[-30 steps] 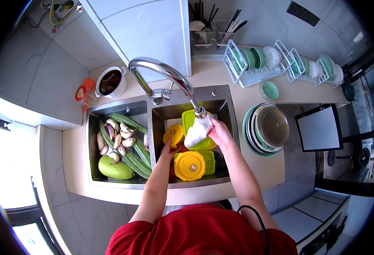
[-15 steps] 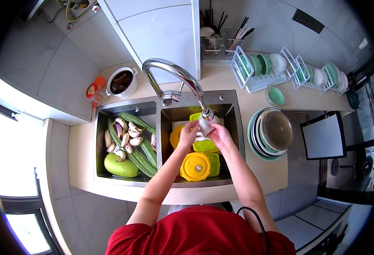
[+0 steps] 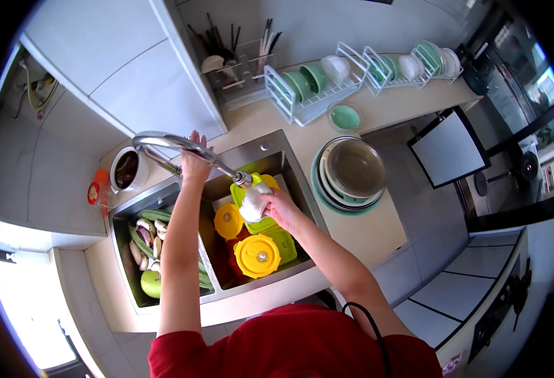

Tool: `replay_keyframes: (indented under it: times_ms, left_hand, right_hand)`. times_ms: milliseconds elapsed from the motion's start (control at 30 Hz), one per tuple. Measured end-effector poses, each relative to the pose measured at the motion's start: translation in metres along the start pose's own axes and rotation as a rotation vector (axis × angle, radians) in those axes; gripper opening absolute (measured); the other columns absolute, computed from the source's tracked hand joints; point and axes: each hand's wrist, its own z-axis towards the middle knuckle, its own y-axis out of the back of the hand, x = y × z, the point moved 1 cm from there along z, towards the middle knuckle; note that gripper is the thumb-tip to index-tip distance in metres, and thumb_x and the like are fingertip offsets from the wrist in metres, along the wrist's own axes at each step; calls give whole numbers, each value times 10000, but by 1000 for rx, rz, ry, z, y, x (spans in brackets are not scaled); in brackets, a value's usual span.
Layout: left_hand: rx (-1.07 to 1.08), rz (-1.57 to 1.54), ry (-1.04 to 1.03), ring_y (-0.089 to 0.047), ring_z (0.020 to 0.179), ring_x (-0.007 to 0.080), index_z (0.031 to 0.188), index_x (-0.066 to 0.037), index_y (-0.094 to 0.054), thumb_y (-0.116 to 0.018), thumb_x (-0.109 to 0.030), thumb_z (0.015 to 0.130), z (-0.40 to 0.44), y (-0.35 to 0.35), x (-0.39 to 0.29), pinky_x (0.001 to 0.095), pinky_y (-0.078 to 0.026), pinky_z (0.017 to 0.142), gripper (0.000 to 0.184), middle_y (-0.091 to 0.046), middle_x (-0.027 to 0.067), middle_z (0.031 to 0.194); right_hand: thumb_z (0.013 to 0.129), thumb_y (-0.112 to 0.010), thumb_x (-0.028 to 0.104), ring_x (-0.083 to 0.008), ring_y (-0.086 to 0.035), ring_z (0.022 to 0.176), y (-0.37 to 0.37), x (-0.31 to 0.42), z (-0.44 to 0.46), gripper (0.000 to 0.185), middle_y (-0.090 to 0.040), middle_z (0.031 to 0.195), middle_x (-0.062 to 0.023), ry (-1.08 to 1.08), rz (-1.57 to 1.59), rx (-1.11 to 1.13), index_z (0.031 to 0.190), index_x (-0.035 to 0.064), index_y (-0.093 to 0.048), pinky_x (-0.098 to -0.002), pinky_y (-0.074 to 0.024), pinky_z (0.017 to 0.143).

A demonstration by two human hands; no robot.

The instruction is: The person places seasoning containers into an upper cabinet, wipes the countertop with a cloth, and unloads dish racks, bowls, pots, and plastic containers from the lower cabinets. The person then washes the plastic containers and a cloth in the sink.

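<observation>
In the head view, my right hand (image 3: 280,209) pinches a white, crumpled, cloth-like piece (image 3: 252,203) just below the faucet spout, over the right basin. My left hand (image 3: 196,165) is raised behind the curved chrome faucet (image 3: 156,140). Its fingers are stretched upward and partly covered by the faucet neck; contact with a lever there is hidden. Under my right hand lie a round yellow lid (image 3: 257,256), a smaller yellow lid (image 3: 228,220) and green containers (image 3: 282,244) in the basin.
The left basin holds long green gourds (image 3: 155,215), small purple-white eggplants (image 3: 144,235) and a round green vegetable (image 3: 151,284). Stacked bowls (image 3: 354,168) stand right of the sink, dish racks (image 3: 318,94) behind. A white pot (image 3: 129,169) and red-lidded jar (image 3: 96,194) sit left.
My left hand has left the white piece and moved up behind the faucet. My right hand keeps the piece below the spout. The view has turned and shifted right.
</observation>
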Motion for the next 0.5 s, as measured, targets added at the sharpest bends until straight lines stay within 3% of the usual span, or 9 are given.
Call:
replay_keyframes:
  times_ms: [67,133,200,267,333,400,467,500]
  left_hand:
    - [358,-374,293,-568,958,316,1117,-65,-581,-478,-215,861,0,28,-10,441,-442,798,314,-595,197,1005]
    - [286,-797,334,-601,735,286,1037,-84,-615,-497,-203,870,-36,34,-31,457,-448,640,236,-588,201,796]
    - [594,-1054,538,-601,863,219,1068,-65,-603,-463,-287,913,-70,30,-59,411,-450,756,305,-619,168,899]
    - [693,-1622,805,-544,1032,180,1183,-58,-536,-395,-398,941,-84,62,-97,360,-410,891,440,-596,117,1084]
    - [651,-2019,1052,-481,1140,212,1293,-83,-431,-373,-460,925,-102,61,-125,338,-351,980,530,-512,73,1241]
    - [650,-2150,1004,-463,1167,232,1335,-109,-368,-371,-494,915,-101,66,-136,368,-346,1004,570,-462,73,1298]
    - [639,-2594,1110,-425,1209,256,1357,-130,-335,-290,-546,922,-99,75,-146,416,-322,1021,603,-418,95,1338]
    - [726,-2704,1194,-417,1218,268,1366,-151,-316,-282,-578,907,-100,92,-145,455,-321,1020,627,-408,102,1344]
  right_hand:
    - [841,-564,102,-226,-595,936,-1,10,-12,339,-573,1029,-130,25,-10,-44,1147,-3,-462,-344,-509,760]
    - [835,-590,111,-216,-597,907,-4,16,-19,353,-574,1023,-121,-19,-73,-83,1144,-4,-464,-348,-511,756]
    - [829,-601,112,-202,-596,878,-11,20,-24,348,-572,1015,-114,-21,-12,-30,1132,2,-470,-332,-514,739]
    - [848,-578,110,-198,-592,923,-19,20,-22,332,-567,1054,-119,-5,120,86,1147,7,-475,-328,-508,785]
    - [851,-564,91,-195,-580,944,-29,21,-20,318,-560,1057,-114,28,165,108,1148,20,-475,-322,-504,794]
    - [851,-552,74,-194,-566,970,-36,24,-23,306,-550,1062,-111,154,179,53,1142,20,-475,-317,-498,809]
    - [843,-549,63,-187,-559,969,-40,20,-28,307,-541,1073,-92,217,163,61,1140,33,-479,-302,-487,808]
    - [831,-553,57,-182,-556,968,-38,18,-30,314,-543,1072,-89,315,-198,34,1137,40,-485,-295,-483,800]
